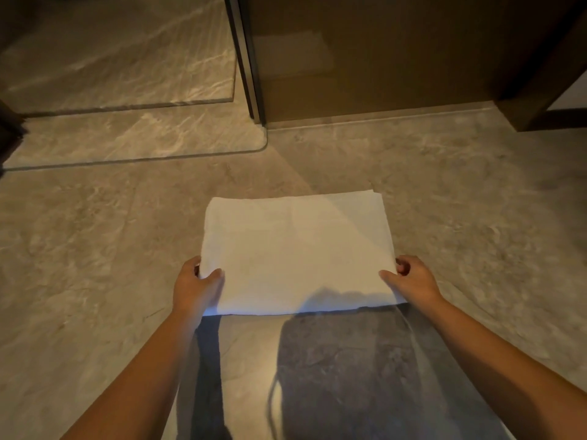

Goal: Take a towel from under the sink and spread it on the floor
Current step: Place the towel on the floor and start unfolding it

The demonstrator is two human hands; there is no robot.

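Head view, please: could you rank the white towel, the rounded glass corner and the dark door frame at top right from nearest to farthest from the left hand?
From the left hand:
1. White towel: gripped at its near left edge.
2. Rounded glass corner: ahead, slightly right.
3. Dark door frame: far top right.

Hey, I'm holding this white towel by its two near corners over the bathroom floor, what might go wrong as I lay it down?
The towel looks folded in layers at its far right corner, so it may land doubled rather than fully spread. The left hand and right hand pinch only the near corners, so the far edge could bunch or land crooked. The stone floor looks glossy; a loose towel might slide underfoot.
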